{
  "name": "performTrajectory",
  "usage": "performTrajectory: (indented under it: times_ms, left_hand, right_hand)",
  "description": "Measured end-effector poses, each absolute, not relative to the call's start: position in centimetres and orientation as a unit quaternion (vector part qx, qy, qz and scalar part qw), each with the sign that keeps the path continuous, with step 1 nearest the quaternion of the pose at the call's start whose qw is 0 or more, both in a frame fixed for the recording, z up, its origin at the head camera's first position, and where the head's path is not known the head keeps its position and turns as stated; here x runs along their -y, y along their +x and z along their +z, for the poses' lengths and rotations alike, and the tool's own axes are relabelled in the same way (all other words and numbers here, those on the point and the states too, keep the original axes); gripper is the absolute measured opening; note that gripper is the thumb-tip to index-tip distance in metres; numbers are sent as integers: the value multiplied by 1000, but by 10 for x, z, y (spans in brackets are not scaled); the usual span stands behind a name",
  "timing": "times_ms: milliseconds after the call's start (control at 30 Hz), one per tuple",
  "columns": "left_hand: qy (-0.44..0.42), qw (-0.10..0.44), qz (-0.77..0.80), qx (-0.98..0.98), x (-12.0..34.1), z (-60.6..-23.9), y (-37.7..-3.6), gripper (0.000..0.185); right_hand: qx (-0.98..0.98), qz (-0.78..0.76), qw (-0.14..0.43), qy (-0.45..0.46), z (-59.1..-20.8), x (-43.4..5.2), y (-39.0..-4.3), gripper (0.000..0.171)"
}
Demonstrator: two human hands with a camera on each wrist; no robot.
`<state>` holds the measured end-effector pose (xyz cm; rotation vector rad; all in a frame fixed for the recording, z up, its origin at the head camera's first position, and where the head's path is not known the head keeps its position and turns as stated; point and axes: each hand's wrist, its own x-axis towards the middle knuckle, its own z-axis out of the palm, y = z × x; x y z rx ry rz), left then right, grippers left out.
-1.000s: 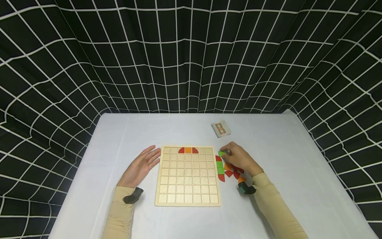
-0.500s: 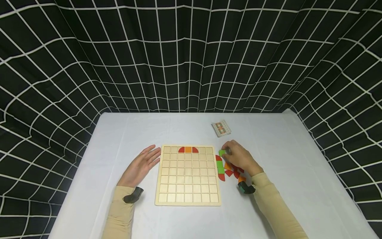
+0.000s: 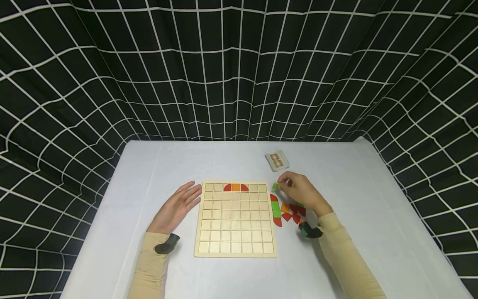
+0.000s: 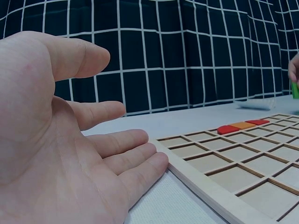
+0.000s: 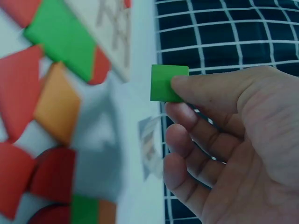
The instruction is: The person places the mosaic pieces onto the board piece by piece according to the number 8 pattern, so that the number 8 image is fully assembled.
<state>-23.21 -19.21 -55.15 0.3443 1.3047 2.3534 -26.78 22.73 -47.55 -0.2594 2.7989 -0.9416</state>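
Note:
A green square tile is pinched between the thumb and fingers of my right hand, raised beside the far right corner of a wooden grid board. My left hand lies with fingers extended and palm turned up and inward, its fingertips at the board's left edge. In the board's far row sit an orange square tile and two red quarter-round tiles, one on each side of it. Below my right hand, loose red tiles, orange tiles and green tiles lie on the table.
A small patterned booklet or stack of cards lies on the white-covered table, beyond the board to the right. A black curtain with white grid lines encloses the back and sides. Both wrists wear dark devices, such as the left one.
My right hand has lifted the green tile off the table and shifted slightly up and away, uncovering more loose tiles. The left hand and the board have stayed in place.

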Motion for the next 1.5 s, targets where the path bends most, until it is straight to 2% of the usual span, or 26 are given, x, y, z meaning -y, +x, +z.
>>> performTrajectory:
  times_ms: [233,767,1500]
  left_hand:
    - [115,215,848,-471,192,-552,-232,56]
    - [111,217,847,-472,192,-551,-232,56]
    - [119,214,842,-480,192,-550,-232,57]
  right_hand:
    - [-932,-337,57,-119,-460,-219,-270,12]
    - [-914,-379,64,-132,-451,-193,-274,13]
    - [-902,-381,97,-179,-467,-160,-278,10]
